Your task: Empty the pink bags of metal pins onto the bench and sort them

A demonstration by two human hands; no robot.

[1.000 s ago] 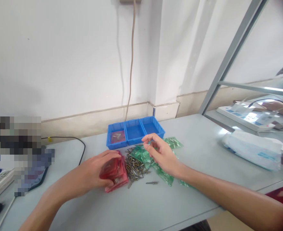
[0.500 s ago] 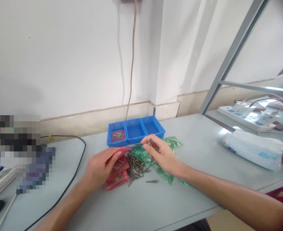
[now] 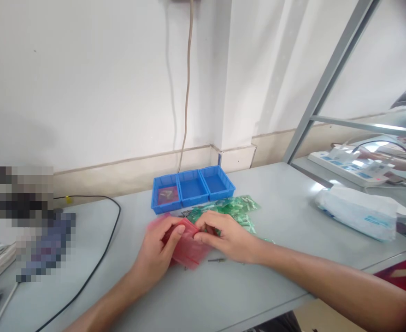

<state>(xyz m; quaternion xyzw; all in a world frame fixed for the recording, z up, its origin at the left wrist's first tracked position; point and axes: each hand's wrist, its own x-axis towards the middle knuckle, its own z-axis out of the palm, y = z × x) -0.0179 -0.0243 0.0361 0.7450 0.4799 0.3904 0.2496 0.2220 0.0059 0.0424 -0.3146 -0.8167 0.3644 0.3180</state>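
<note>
A translucent red plastic bag (image 3: 193, 252) is pinched at its upper edge between my two hands above the table. My left hand (image 3: 159, 246) grips its left side, with the thumb on top. My right hand (image 3: 223, 235) has its fingertips closed on the bag's upper right corner. Behind the hands lie green plastic bags (image 3: 239, 205) with small metal parts showing through. Most of the pile of metal pins is hidden by the red bag and my hands. One loose metal pin (image 3: 216, 260) lies on the table just below my right hand.
A blue three-compartment tray (image 3: 193, 186) stands by the wall, a red bag (image 3: 168, 195) in its left compartment. A black cable (image 3: 111, 230) curves along the left. At right are a white-blue soft pack (image 3: 358, 212), a power strip (image 3: 344, 168) and a metal frame (image 3: 327, 87).
My left hand has moved right and lifted the red bag across the metal pins. My right hand has come down from above the green bags and taken hold of the red bag's corner.
</note>
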